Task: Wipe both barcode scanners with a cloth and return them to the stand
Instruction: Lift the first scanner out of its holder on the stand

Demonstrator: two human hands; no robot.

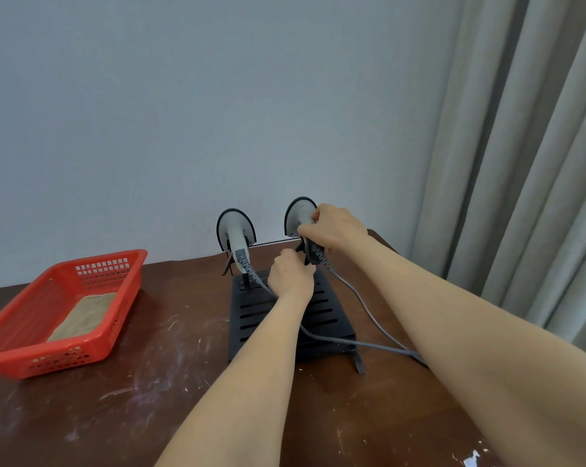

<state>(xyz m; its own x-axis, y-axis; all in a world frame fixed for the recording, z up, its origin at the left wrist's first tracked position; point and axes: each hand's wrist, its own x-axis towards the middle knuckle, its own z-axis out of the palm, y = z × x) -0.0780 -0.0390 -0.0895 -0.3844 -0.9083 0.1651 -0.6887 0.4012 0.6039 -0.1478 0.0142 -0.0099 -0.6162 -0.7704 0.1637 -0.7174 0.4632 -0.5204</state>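
The right scanner (pixel 300 215), perched on the slotted black stand (pixel 318 311), looks like light, rigid grey plastic. Its slim handle is the natural hold, and the right hand (pixel 338 229) wraps it there. The left hand (pixel 290 274) curls just below; whether it grips anything is unclear. A springy cable (pixel 369 311) trails near. The left scanner (pixel 236 230) sits docked. A soft tan cloth (pixel 86 316) lies in the red basket (pixel 62 357), left.
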